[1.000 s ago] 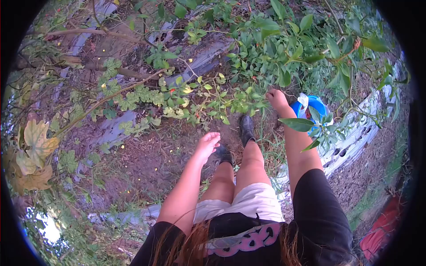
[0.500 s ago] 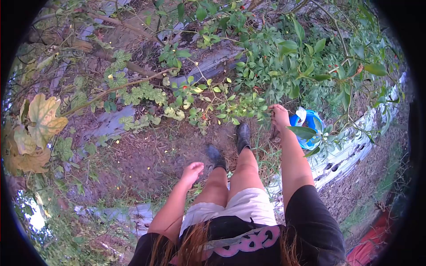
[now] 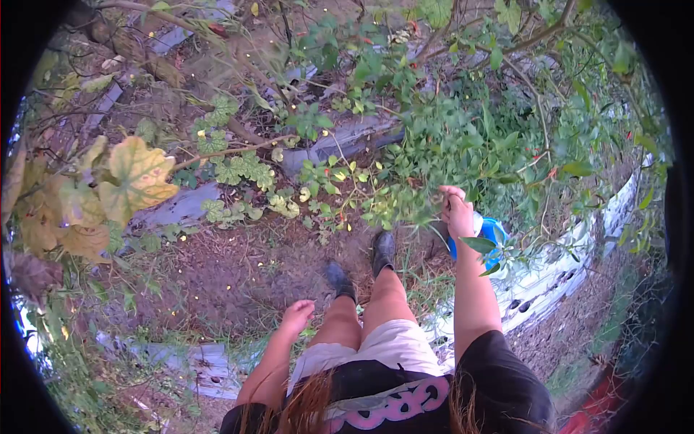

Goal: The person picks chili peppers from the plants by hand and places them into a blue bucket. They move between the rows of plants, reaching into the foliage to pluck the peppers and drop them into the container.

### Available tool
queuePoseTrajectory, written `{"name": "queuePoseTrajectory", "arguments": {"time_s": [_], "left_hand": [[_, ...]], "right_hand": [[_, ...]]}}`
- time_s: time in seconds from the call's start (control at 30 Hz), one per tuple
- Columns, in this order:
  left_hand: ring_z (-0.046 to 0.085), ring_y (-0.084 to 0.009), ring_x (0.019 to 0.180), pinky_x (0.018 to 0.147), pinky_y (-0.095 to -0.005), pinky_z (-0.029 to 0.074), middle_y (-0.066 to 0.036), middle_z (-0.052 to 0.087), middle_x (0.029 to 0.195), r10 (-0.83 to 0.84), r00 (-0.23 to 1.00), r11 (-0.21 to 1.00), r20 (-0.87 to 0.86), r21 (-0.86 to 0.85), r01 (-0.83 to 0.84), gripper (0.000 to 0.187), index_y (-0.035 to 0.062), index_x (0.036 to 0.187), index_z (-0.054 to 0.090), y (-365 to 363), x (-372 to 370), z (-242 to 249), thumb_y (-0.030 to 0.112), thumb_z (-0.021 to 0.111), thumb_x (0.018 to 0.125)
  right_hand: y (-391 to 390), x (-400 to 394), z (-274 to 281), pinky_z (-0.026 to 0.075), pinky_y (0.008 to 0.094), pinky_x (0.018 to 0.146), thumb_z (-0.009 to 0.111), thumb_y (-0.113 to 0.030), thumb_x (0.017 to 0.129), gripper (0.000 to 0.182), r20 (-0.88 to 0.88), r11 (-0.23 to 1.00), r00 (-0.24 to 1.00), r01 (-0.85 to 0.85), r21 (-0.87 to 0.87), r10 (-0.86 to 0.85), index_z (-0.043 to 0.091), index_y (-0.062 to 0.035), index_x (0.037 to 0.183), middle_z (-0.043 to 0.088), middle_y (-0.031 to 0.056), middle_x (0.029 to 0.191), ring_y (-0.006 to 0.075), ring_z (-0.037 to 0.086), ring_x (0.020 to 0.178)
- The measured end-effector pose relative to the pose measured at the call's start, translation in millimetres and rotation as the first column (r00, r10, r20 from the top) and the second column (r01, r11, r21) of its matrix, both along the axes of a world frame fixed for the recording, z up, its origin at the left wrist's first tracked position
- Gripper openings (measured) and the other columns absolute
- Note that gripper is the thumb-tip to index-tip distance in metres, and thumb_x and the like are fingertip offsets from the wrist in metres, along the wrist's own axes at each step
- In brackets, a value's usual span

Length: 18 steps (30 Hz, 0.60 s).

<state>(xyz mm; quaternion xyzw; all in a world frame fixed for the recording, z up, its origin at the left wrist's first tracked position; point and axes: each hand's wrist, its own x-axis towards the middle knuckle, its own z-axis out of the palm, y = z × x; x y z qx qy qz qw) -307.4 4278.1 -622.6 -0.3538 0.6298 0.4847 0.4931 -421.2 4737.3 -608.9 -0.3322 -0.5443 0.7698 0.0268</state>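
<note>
My right hand (image 3: 457, 211) is at the edge of a leafy chili pepper plant (image 3: 470, 141), its fingers closed in a pinch. What sits between them, if anything, is too small to make out. Small red chili peppers (image 3: 413, 182) show among the leaves. A blue bucket (image 3: 494, 230) stands on the ground beside my right wrist, partly covered by my forearm and some leaves. My left hand (image 3: 297, 317) hovers over the bare soil by my left leg, fingers curled together; whether it holds anything is hidden.
Strips of plastic sheeting (image 3: 535, 289) run along the ground at right. Large yellowing leaves (image 3: 137, 177) hang close on the left. Thin branches (image 3: 538, 98) reach in from above. My dark boots (image 3: 384, 252) stand on soil strewn with dry litter.
The view has shifted, with the yellow leaves moving rightward. My right hand appears slightly lower and now overlaps the bucket more. My left hand has moved down and left.
</note>
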Motion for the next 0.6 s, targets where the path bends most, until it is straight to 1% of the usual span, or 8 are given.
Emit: {"name": "queuePoseTrajectory", "arguments": {"time_s": [0.07,0.17,0.23,0.3,0.33,0.5,0.53,0.6], "left_hand": [[0.055,-0.0096,0.078,0.068,-0.0267,0.043,0.002,0.060,0.095,0.022,1.000,1.000,-0.005,-0.002,-0.022,0.025,0.0138,0.109,0.058,-1.1,0.1,9.1,0.025,0.058,0.087],[0.055,-0.0099,0.078,0.068,-0.0271,0.043,0.002,0.059,0.095,0.065,0.998,0.998,-0.025,0.009,-0.065,0.024,0.0139,0.109,0.057,-9.3,5.8,19.2,0.024,0.058,0.087],[0.055,-0.0095,0.078,0.064,-0.0254,0.043,0.002,0.059,0.093,0.078,0.995,0.997,-0.060,0.011,-0.078,0.025,0.0130,0.108,0.058,-15.0,8.4,30.3,0.024,0.059,0.086],[0.055,-0.0086,0.074,0.055,-0.0219,0.041,0.002,0.060,0.089,0.118,0.988,0.993,-0.099,-0.013,-0.120,0.025,0.0110,0.107,0.058,-17.8,9.2,48.0,0.023,0.060,0.085],[0.055,-0.0099,0.078,0.066,-0.0272,0.043,0.003,0.058,0.095,0.077,0.993,0.997,-0.091,-0.017,-0.078,0.026,0.0144,0.109,0.057,-22.6,10.1,54.2,0.025,0.059,0.086],[0.056,-0.0106,0.078,0.066,-0.0288,0.044,0.003,0.059,0.093,0.159,0.976,0.985,-0.150,-0.041,-0.167,0.024,0.0138,0.108,0.056,-38.4,20.0,95.8,0.024,0.059,0.086],[0.056,-0.0107,0.077,0.065,-0.0285,0.044,0.003,0.059,0.092,0.183,0.969,0.980,-0.165,-0.043,-0.193,0.024,0.0135,0.107,0.056,-43.2,24.8,104.1,0.024,0.059,0.086],[0.056,-0.0109,0.075,0.061,-0.0262,0.044,0.002,0.059,0.088,0.253,0.944,0.963,-0.210,-0.037,-0.266,0.022,0.0120,0.105,0.056,-48.7,34.0,124.4,0.023,0.059,0.086]], "right_hand": [[-11.3,-10.1,22.5,0.024,0.0194,0.037,0.038,-0.008,0.087,0.026,-0.035,0.994,0.999,0.016,-0.105,-0.020,0.045,-0.0093,0.111,0.040,-0.0002,0.067,0.0066,0.032,0.047],[-28.0,-29.8,43.6,0.024,0.0196,0.039,0.041,-0.012,0.087,0.028,-0.095,0.914,0.994,0.002,-0.405,-0.044,0.042,-0.0101,0.115,0.041,0.0007,0.070,0.0084,0.034,0.050],[-59.1,-47.5,77.3,0.029,0.0208,0.041,0.041,-0.013,0.091,0.025,-0.107,0.910,0.993,-0.006,-0.415,-0.043,0.043,-0.0053,0.114,0.044,0.0021,0.068,0.0109,0.039,0.053],[-83.2,-67.5,104.9,0.029,0.0210,0.042,0.040,-0.011,0.090,0.028,-0.141,0.873,0.988,-0.124,-0.472,0.065,0.041,-0.0042,0.117,0.046,0.0031,0.070,0.0121,0.041,0.056],[-92.5,-76.9,111.0,0.030,0.0217,0.042,0.039,-0.010,0.090,0.027,-0.153,0.827,0.984,-0.162,-0.538,0.092,0.042,-0.0044,0.116,0.047,0.0035,0.071,0.0124,0.042,0.056],[-137.7,-120.1,139.3,0.031,0.0241,0.042,0.041,-0.017,0.091,0.013,-0.224,0.630,0.973,-0.205,-0.749,0.050,0.049,-0.0075,0.097,0.049,0.0017,0.069,0.0142,0.046,0.057],[-142.6,-129.0,147.1,0.031,0.0245,0.042,0.040,-0.021,0.093,0.016,-0.219,0.618,0.975,-0.191,-0.763,0.031,0.050,-0.0086,0.094,0.048,0.0014,0.069,0.0141,0.046,0.056],[-143.8,-145.6,166.3,0.031,0.0241,0.042,0.039,-0.022,0.094,0.017,-0.251,0.714,0.968,-0.185,-0.675,0.014,0.050,-0.0091,0.095,0.048,0.0005,0.070,0.0132,0.045,0.056]]}}
